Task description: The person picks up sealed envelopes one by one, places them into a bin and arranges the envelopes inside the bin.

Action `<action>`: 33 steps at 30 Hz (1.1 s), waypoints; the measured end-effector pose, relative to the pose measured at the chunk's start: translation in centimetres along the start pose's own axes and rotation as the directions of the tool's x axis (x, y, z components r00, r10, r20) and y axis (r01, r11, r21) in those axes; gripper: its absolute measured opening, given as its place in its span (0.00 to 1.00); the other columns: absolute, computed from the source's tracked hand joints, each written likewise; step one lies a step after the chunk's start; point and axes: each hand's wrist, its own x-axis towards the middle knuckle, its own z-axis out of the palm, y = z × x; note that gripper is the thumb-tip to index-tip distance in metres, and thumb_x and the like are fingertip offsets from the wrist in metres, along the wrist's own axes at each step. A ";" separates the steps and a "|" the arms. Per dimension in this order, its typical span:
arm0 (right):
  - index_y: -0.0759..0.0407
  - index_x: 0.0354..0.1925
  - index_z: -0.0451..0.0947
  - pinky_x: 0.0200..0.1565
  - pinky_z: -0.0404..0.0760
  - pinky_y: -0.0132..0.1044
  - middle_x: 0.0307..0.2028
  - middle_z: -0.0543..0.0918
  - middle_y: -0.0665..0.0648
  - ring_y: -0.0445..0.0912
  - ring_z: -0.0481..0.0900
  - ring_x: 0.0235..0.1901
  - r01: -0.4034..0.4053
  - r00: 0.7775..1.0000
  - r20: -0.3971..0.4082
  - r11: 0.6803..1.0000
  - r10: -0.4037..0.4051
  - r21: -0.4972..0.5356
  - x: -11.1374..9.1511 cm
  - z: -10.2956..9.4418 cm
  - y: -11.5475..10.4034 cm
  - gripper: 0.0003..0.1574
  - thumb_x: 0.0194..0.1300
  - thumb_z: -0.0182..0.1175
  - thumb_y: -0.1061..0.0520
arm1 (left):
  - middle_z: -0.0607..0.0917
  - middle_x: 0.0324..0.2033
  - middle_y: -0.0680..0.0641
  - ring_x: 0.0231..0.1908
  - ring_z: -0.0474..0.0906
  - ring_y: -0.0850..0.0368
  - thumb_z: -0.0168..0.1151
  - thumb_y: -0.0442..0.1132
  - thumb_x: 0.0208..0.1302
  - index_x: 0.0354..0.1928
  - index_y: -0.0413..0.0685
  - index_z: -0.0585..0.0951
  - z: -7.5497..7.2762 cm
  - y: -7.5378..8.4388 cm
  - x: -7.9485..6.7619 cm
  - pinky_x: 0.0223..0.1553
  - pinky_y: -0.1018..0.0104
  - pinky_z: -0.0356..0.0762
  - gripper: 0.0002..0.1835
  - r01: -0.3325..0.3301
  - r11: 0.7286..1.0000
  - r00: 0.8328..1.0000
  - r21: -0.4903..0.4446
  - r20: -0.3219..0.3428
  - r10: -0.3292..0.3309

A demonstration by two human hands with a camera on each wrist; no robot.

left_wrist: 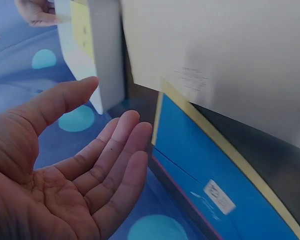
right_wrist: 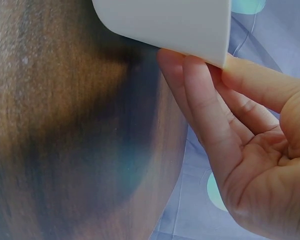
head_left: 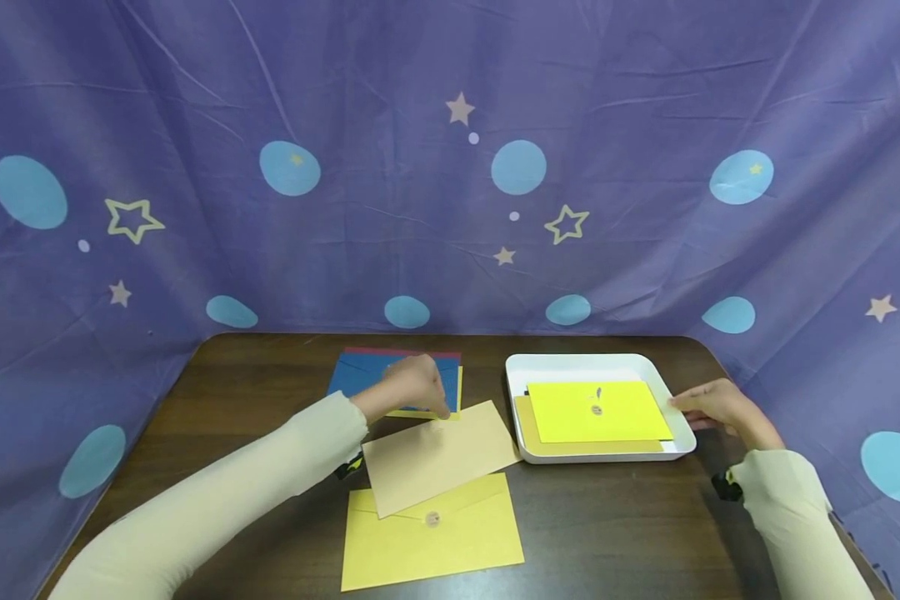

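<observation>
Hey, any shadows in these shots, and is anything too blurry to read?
Head view: soft shadow on the table beside the right sleeve; left wrist view: print on the tan envelope and label on the blue envelope too blurred to read; right wrist view: right hand fairly sharp, dark soft-edged shadow across the table below the white tray.

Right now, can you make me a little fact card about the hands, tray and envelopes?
Left hand: open, holding nothing
Right hand: pinching the white tray's edge
White tray: holds a bright yellow envelope over a darker yellow one
Tan envelope: partly covers the front yellow envelope
Blue envelope: at the back, yellow showing beneath
</observation>
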 end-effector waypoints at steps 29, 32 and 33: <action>0.84 0.46 0.81 0.33 0.89 0.37 0.27 0.88 0.50 0.40 0.85 0.26 0.009 1.000 0.011 1.000 -0.010 0.014 -0.2 0.1 0.0 0.20 0.66 0.66 0.63 | 0.79 0.31 0.49 0.34 0.71 0.53 0.89 0.49 0.36 0.39 0.44 0.79 3.0 -6.0 -2.0 0.37 0.58 0.77 0.32 0.181 0.929 0.973 0.323 0.078 -0.217; 0.84 0.46 0.80 0.33 0.89 0.37 0.28 0.88 0.51 0.40 0.85 0.26 0.008 1.000 0.008 1.000 -0.008 0.015 -0.2 0.1 -0.1 0.20 0.66 0.66 0.63 | 0.78 0.29 0.50 0.33 0.70 0.54 0.89 0.48 0.36 0.36 0.46 0.78 3.3 -6.2 -1.8 0.34 0.61 0.76 0.30 0.181 0.922 0.974 0.343 0.067 -0.216; 0.84 0.47 0.80 0.33 0.89 0.38 0.28 0.88 0.51 0.40 0.86 0.26 0.009 1.000 0.008 1.000 -0.009 0.014 -0.2 0.0 -0.1 0.21 0.66 0.66 0.63 | 0.78 0.29 0.50 0.33 0.70 0.54 0.89 0.48 0.36 0.35 0.46 0.78 3.4 -6.3 -1.8 0.33 0.61 0.76 0.29 0.182 0.920 0.974 0.347 0.064 -0.217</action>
